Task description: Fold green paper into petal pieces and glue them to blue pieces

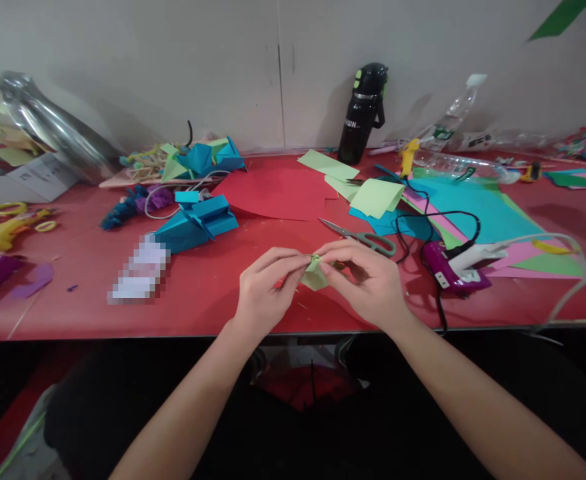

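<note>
Between both hands is a small folded piece of light green paper [315, 276], held just above the front part of the red table. My left hand [273, 283] pinches its left upper edge between thumb and fingers. On the other side, my right hand [363, 277] grips the paper's right upper edge, fingers closed. The pinched top looks gathered, though the fingertips hide part of it. Just behind my right hand lies a pair of scissors [380, 244] with grey-green handles. Light green paper sheets [377, 197] lie farther back.
Blue folded paper pieces [197, 223] lie left of centre, beside a red sheet [277, 193]. A black bottle [363, 113] stands at the wall. A purple power strip [453, 273] with cables and coloured sheets [483, 207] are at right. A yellow glue gun [17, 227] lies far left.
</note>
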{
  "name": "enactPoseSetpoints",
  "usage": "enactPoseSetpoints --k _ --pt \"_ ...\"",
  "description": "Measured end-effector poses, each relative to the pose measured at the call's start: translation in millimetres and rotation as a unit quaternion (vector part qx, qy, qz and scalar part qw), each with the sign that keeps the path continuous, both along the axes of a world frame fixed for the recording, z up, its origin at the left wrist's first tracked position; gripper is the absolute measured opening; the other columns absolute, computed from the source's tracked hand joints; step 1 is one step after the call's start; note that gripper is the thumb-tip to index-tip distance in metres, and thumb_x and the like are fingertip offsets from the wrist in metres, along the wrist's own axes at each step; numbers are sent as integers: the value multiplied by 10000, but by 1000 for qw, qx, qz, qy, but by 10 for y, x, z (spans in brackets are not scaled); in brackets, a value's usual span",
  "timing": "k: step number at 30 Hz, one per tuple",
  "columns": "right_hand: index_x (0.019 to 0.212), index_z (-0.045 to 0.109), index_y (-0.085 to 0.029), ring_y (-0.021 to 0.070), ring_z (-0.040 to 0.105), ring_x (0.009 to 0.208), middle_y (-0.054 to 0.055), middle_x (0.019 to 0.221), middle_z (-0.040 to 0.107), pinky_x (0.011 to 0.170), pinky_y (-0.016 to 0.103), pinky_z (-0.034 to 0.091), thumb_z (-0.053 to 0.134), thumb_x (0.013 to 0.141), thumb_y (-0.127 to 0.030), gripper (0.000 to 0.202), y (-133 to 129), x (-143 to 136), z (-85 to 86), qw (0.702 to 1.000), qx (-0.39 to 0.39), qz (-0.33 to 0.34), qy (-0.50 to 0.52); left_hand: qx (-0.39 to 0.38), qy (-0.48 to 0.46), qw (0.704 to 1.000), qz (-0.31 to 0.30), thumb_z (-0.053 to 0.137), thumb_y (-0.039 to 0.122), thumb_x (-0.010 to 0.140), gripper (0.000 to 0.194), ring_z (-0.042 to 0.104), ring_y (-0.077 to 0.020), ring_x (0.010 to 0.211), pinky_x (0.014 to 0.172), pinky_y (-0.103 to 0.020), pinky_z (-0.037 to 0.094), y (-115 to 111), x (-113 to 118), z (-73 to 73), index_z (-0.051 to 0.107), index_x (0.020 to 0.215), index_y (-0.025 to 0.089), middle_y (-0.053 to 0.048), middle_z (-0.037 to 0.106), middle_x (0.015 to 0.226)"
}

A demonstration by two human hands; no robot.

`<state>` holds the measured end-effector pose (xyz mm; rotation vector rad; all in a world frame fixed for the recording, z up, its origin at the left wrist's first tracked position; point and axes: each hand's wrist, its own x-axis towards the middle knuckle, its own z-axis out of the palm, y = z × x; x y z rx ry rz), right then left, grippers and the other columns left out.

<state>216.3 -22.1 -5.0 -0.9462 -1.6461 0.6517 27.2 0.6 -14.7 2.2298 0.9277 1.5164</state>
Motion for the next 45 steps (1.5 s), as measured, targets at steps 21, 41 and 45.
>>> enactPoseSetpoints --k 21,41,45 --pt "959 705 -239 189 718 880 36 939 750 780 326 614 723 887 -226 76 -9 6 5 999 -34 16 22 -276 5 943 -184 734 223 865 190 710 -184 876 780 -295 609 19 -174 233 769 1051 204 -82 747 1008" --pt "815 773 -212 171 644 711 31 793 731 643 307 548 793 805 -385 174 126 96 13 982 -160 0 105 -355 -118 919 -121 790 293 822 131 732 -181 688 652 -286 643 69 -158 106 748 843 171 -42 752 777" --pt "832 779 -210 179 652 721 41 819 750 650 314 549 777 817 -418 209 128 95 25 983 -167 10 72 -317 -65 942 -84 767 308 847 139 722 -172 695 623 -241 605 66 -149 134 769 814 173 -43 762 761"
